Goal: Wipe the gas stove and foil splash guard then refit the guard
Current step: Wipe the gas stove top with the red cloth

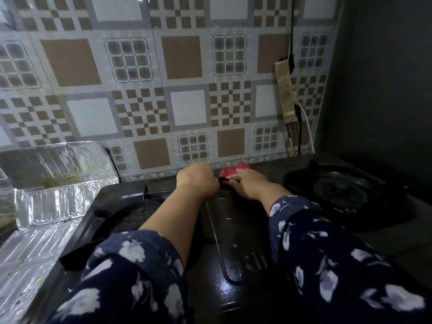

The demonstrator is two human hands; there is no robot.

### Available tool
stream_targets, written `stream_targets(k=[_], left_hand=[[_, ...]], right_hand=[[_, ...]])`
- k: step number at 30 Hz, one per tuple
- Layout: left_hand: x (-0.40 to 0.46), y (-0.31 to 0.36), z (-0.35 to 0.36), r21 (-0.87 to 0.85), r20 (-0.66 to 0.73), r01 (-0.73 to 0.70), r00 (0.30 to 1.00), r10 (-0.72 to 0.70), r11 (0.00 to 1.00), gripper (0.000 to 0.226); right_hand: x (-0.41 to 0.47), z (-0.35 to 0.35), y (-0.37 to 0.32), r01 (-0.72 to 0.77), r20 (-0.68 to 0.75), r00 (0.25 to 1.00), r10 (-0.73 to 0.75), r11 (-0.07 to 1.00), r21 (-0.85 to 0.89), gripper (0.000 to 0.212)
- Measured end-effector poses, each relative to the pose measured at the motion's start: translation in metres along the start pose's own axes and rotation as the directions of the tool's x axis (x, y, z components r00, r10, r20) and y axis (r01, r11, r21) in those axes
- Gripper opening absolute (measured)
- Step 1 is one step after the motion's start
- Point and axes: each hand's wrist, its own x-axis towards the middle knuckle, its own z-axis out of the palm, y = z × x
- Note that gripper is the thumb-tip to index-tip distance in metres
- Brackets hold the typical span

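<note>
A black glass gas stove [245,230] fills the lower middle, with a left burner [131,220] partly under my forearm and a right burner [341,190]. A red cloth [230,172] with a dark edge lies at the stove's back rim, against the tiled wall. My right hand [250,183] presses down on the cloth. My left hand [196,180] is a closed fist just left of it, fingers pinching the cloth's dark edge. The foil splash guard [60,183] lies folded and off the stove on the left, with greasy stains on it.
The patterned tile wall [187,90] rises right behind the stove. A power strip [285,90] with cables hangs on the wall at the right, above the right burner. A dark wall [385,90] closes in the right side. Foil sheeting [28,253] covers the counter on the left.
</note>
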Motion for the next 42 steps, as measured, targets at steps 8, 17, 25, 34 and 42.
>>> stream_targets(k=[8,17,25,34,42], left_hand=[[0.019,0.019,0.003,-0.020,0.105,-0.023,0.994,0.025,1.000,0.025],[0.052,0.050,0.013,-0.017,0.123,-0.003,0.992,0.005,1.000,0.036],[0.075,0.099,0.020,-0.039,0.135,-0.086,0.987,0.091,0.995,0.038],[0.090,0.130,0.031,-0.041,0.148,-0.144,0.978,0.148,0.989,0.038],[0.103,0.136,0.032,-0.054,0.194,-0.226,0.953,0.232,0.973,0.045]], right_hand=[[0.015,0.000,0.007,-0.090,0.039,0.995,0.091,0.996,-0.023,0.055],[0.043,-0.042,0.051,-0.118,0.177,0.974,0.139,0.985,-0.124,0.041],[0.066,-0.062,0.116,-0.197,0.113,0.974,0.199,0.980,-0.027,0.031],[0.047,-0.091,0.190,-0.266,-0.015,0.964,0.267,0.962,0.060,0.031],[0.029,-0.085,0.231,-0.417,0.043,0.908,0.417,0.909,-0.019,0.046]])
